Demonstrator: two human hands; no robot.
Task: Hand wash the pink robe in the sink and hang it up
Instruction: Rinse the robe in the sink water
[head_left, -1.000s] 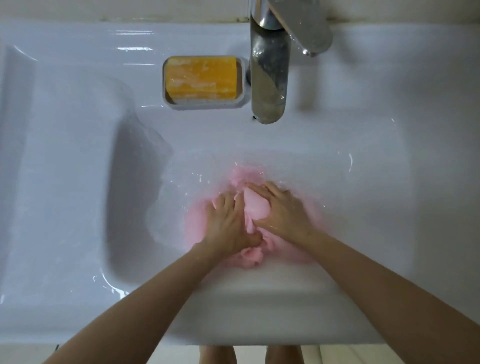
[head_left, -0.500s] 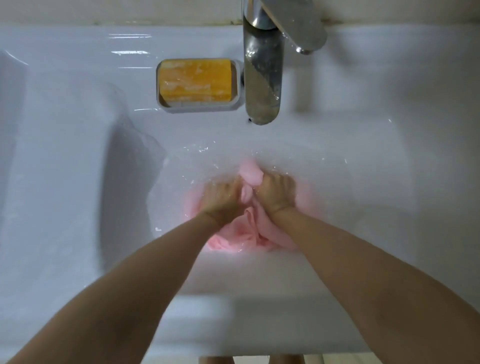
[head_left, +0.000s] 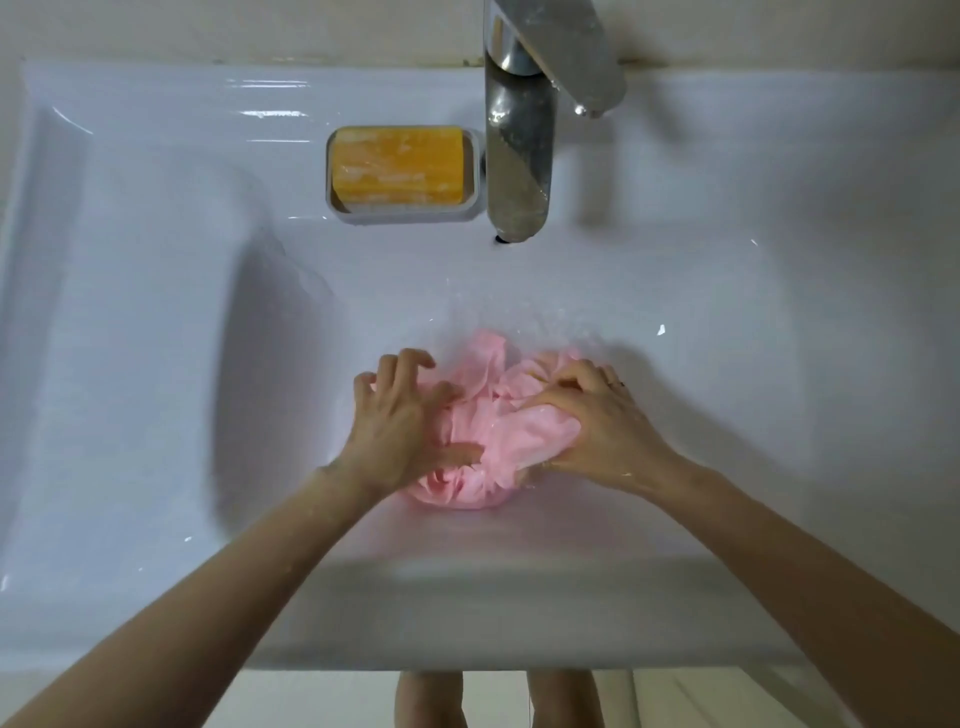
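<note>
White porcelain fills the view: a broad sink (head_left: 156, 312) with a chrome faucet (head_left: 519, 156) at the back and an orange bar of soap (head_left: 397, 166) in a grey soap dish (head_left: 405, 214) just beside it. The pink robe (head_left: 483, 415) lies bunched in the bottom of the basin, below and in front of the spout, between both hands.

The right hand (head_left: 602, 421) is clamped on a thick fold, thumb across the cloth and fingers curled over the top (a thin ring shows on one finger). The left hand (head_left: 400, 421) sits at the robe's left edge with its thumb pressed into the fabric and its fingers bent and spread. Whether those fingers have hold of anything I cannot tell.

The step looks like scrubbing. To do it well, I would gather a firm fold in each hand and rub cloth against cloth, turning the bundle so that inner layers come to the surface, and keeping it low in the basin to limit splashing.

The fabric looks thin, soaked and clingy, crumpled into soft ridges, with droplets scattered on the porcelain behind it.
</note>
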